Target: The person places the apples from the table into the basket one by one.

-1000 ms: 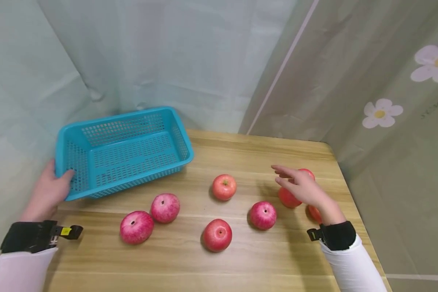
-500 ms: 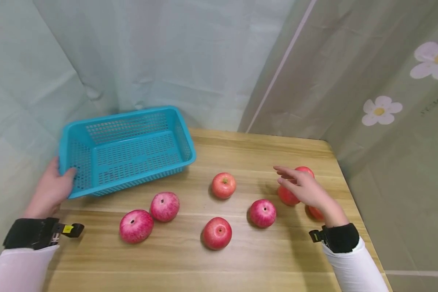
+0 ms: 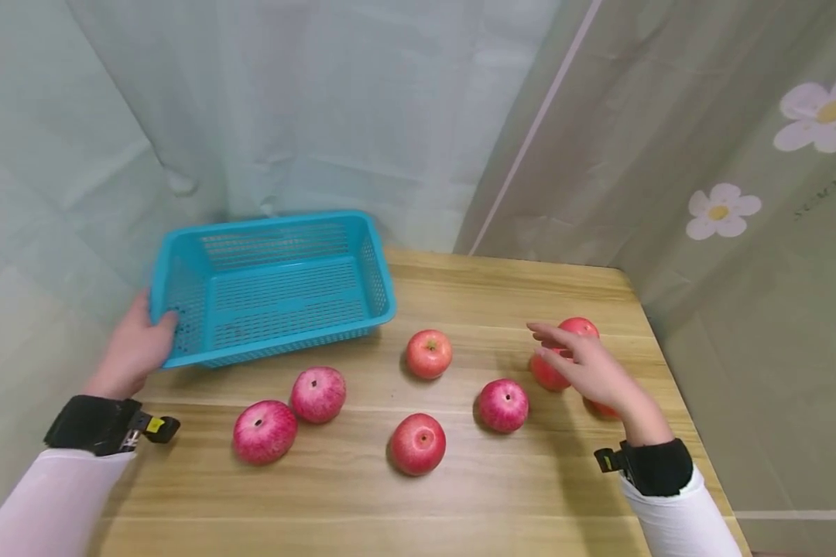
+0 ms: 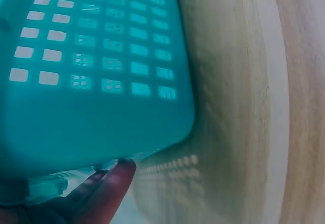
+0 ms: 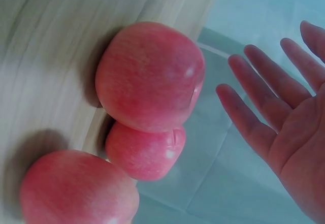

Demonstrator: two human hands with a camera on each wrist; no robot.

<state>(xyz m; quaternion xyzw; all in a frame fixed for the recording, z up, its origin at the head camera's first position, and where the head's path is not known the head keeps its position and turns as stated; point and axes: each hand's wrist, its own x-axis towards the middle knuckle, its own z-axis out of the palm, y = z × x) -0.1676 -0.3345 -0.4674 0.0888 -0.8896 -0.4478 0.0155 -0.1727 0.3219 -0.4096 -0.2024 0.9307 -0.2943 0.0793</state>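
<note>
My left hand [image 3: 137,346] grips the left end of a blue plastic basket [image 3: 289,338], thumb inside the rim and fingers outside. The basket has perforated walls and nothing inside; in the left wrist view, fingers [image 4: 109,191] press against its end wall. On the right, my right hand [image 3: 588,371] hovers palm down, its fingers spread and relaxed, holding nothing. Under and beside it are three red apples; one apple [image 5: 150,76] looks nearest in the right wrist view, with a second apple [image 5: 144,150] and a third apple [image 5: 78,191] close by. The hand touches none of them there.
Across the wooden table [image 3: 306,503] lie more apples: a pale red apple [image 3: 428,354], a red apple [image 3: 418,444], a dark pink apple [image 3: 503,405], and two pink apples at left, one pink apple [image 3: 265,432] touching the other [image 3: 318,394]. A curtain [image 3: 362,116] hangs behind.
My left hand has moved the basket to the right along the table's back. My right hand has stayed nearly in place above the apples, shifting slightly.
</note>
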